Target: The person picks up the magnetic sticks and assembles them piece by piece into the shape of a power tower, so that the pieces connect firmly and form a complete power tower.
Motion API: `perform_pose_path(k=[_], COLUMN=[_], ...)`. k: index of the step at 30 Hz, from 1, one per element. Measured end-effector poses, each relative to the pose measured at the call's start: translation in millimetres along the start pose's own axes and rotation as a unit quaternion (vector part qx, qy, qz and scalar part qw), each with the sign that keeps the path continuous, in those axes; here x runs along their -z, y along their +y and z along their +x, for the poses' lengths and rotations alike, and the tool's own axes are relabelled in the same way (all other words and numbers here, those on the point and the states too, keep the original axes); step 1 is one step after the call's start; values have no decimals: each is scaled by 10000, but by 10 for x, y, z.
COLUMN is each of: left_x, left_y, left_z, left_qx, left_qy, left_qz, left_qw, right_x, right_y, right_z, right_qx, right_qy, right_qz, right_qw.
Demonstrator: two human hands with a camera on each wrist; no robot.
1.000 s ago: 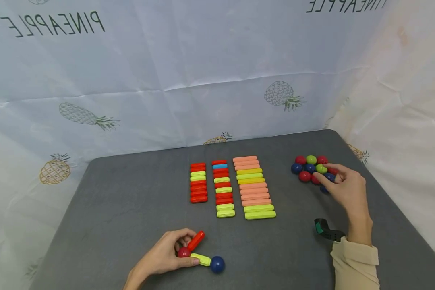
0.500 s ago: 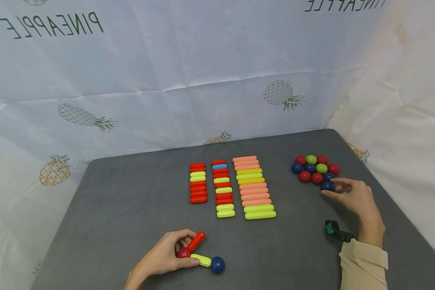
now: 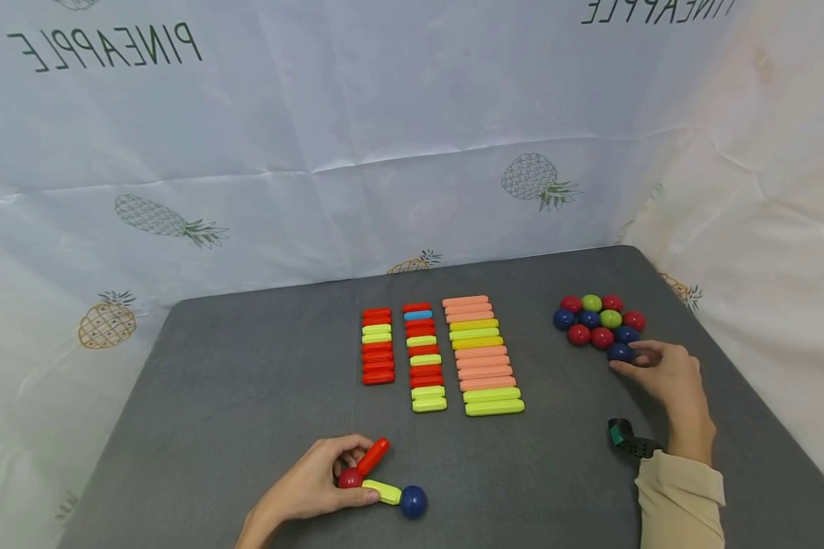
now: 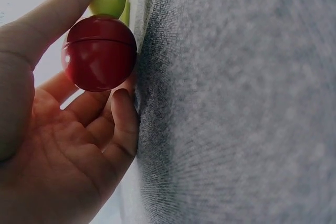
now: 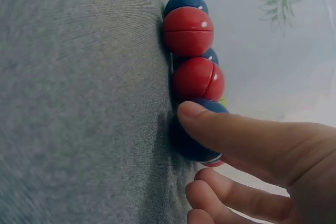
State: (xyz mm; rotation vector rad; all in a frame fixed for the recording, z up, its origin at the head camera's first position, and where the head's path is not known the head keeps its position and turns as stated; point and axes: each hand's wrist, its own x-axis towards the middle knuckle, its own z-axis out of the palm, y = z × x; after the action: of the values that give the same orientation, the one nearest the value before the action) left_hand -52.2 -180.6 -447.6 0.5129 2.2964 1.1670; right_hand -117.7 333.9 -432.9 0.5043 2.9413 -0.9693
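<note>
Pineapple-print cloth [image 3: 398, 198] backs the grey surface [image 3: 247, 381], where near the right edge my right fingers [image 3: 648, 348] pinch a blue ball [image 3: 619, 352]. Squeezed off-centre, it might slip and scatter the neighbouring balls [image 3: 601, 338] (round things roll), while my left fingers [image 3: 351, 442], curled round the rod-and-ball piece [image 3: 387, 494] towards my own edge, might twist a joint loose.

Blue ball [image 5: 188, 145] partly behind right thumb [image 5: 244, 139]; upper-right lettering [image 3: 658, 11] cut off

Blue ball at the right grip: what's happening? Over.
Right grip pinching blue ball. Left grip holding lime rod. Red ball close beside blue ball, possibly in the way.
</note>
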Motion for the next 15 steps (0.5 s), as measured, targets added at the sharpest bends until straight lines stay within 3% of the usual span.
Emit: perform_pose_path(k=[6, 15], left_x=[-5, -9], left_y=[-2, -10], left_z=[-6, -11], left_qx=[-75, -86], left_qy=[8, 49], left_qz=[-5, 44], left_qw=[10000, 9999], right_x=[50, -10], right_y=[-44, -115], right_z=[-40, -13], right_qx=[-164, -118], right_qy=[199, -7], right_qz=[43, -57], right_qw=[9997, 9999])
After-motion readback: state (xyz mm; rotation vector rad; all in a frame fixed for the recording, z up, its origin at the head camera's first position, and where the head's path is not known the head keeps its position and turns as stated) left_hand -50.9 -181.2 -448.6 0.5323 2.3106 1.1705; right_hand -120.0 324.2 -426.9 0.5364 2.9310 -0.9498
